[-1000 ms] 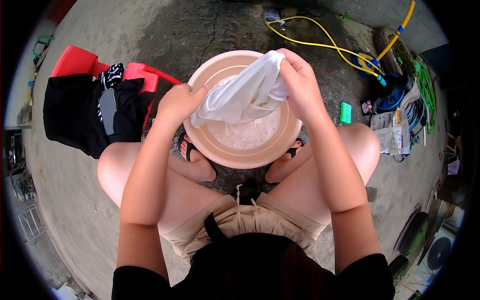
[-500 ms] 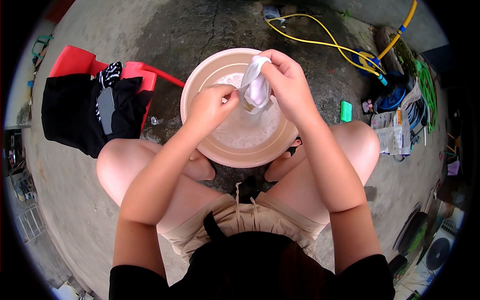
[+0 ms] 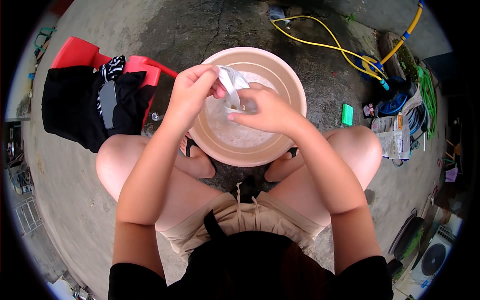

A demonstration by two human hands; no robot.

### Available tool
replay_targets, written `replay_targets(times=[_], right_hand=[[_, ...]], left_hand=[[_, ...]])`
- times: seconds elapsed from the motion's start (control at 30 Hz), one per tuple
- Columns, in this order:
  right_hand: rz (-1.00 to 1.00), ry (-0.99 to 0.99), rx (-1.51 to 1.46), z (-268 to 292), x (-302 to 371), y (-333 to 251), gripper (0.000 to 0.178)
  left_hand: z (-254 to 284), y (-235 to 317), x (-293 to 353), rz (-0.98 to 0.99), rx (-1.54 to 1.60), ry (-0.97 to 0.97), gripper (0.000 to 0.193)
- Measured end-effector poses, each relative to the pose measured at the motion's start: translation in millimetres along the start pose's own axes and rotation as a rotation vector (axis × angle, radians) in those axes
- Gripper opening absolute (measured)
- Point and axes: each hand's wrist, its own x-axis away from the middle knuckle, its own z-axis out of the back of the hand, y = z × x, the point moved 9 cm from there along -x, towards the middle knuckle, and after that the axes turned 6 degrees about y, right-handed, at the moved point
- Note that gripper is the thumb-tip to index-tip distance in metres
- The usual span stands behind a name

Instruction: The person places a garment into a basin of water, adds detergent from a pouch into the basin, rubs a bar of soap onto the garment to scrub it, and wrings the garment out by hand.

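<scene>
Head view, looking down: the left hand (image 3: 192,92) has thumb and fingers closed on a gathered edge of white cloth (image 3: 235,80). The right hand (image 3: 267,107) is curved at the cloth's other side, thumb standing apart from the fingers with fabric between them; whether it is gripping firmly cannot be told. The cloth hangs bunched above the basin (image 3: 289,95), nearer its left half.

Basin round, pinkish-beige, set on the ground between the person's feet; cloudy, foamy water (image 3: 242,139) inside. Black sandals (image 3: 190,146) on the feet, close to the near rim on either side.

Ground: bare concrete (image 3: 70,170) — pale grey at left, dark and wet-looking beyond the basin, with a crack running away through the dark patch. A green block (image 3: 347,114) lies on it, right of the basin.

Left: red plastic seat (image 3: 77,52), draped with black clothing (image 3: 67,107); a grey phone (image 3: 107,105) rests on top, patterned black-and-white fabric (image 3: 112,67) just beside.

Right: yellow hose (image 3: 414,22) looping over the floor, blue hose (image 3: 395,105) coiled by printed paper (image 3: 392,135), green hose (image 3: 427,102) behind. Far lower right — a pale fan unit (image 3: 434,260). Objects near the rim are too small to identify.
</scene>
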Motion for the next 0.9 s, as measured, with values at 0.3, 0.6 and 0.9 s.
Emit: replay_targets(times=[0.3,0.6,0.9], right_hand=[[-0.36,0.062,-0.275,-1,-10,38,0.039],[-0.541,0.178,-0.685,12,-2,46,0.041],[-0.571,0.462,-0.959,54,-8,67,0.043]], left_hand=[[6,22,0,-0.134,-0.411,0.012,0.02],[-20,-14,19,-0.329,-0.98,-0.105,0.037],[-46,-30,45,-0.45,-1.239,-0.295,0.033]])
